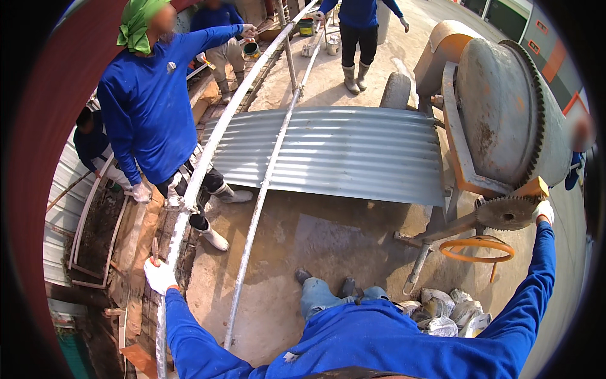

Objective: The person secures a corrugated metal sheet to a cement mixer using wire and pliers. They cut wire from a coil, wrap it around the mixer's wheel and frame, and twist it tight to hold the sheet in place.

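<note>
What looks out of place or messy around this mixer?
Crumpled grey sacks lie heaped under the orange wheel of the cement mixer. A corrugated metal sheet lies flat on the ground with a loose pipe running across it.

Left hand (pixel 159 276) & right hand (pixel 543 211) in white cloth gloves, matt. Pipe (pixel 189 202): metal, dull, cement-spattered. Corrugated sheet (pixel 334 155): shiny ribbed metal. Mixer drum (pixel 505 114): rough grey metal w/ rust spots. Wheel (pixel 478 249): orange-painted metal. Floor (pixel 315 240): rough concrete.

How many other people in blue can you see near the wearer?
4: one in a green headscarf beside the rail, one crouching behind, two at the top. More may be hidden.
</note>
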Motion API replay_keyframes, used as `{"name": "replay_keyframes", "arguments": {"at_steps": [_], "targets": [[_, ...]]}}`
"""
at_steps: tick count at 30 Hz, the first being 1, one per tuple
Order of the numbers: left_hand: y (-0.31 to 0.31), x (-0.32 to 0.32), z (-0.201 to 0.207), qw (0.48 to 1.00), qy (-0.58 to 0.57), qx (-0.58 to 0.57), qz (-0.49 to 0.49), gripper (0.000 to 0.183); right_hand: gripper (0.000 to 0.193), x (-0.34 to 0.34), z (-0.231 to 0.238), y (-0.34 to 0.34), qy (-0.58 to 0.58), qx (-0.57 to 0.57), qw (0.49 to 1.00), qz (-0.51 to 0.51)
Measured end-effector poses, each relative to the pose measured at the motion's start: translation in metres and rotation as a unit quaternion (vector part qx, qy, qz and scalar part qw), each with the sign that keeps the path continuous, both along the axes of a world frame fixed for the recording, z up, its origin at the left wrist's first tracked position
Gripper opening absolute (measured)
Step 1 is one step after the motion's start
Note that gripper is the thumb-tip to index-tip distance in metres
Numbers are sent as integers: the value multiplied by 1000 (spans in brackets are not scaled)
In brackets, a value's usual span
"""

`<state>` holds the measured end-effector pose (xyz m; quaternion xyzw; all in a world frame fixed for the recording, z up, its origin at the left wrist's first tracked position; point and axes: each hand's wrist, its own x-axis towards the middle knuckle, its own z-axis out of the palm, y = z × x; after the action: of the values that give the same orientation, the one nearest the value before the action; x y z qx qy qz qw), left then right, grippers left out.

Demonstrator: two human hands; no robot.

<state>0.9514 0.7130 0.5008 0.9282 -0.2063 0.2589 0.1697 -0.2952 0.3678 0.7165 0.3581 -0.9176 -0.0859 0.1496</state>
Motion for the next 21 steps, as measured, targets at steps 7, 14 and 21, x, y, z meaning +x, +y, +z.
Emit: {"name": "replay_keyframes", "arguments": {"at_steps": [7,14,21], "targets": [[5,-2,8,1000,3,4,11,26,37,20,-1,3,12,34,999,8],[-9,-10,14,1000,1,19,1,27,38,24,5,3,11,66,998,13],[6,-2,13,1000,14,-3,25,24,40,-7,-1,-25,26,81,994,61]]}}
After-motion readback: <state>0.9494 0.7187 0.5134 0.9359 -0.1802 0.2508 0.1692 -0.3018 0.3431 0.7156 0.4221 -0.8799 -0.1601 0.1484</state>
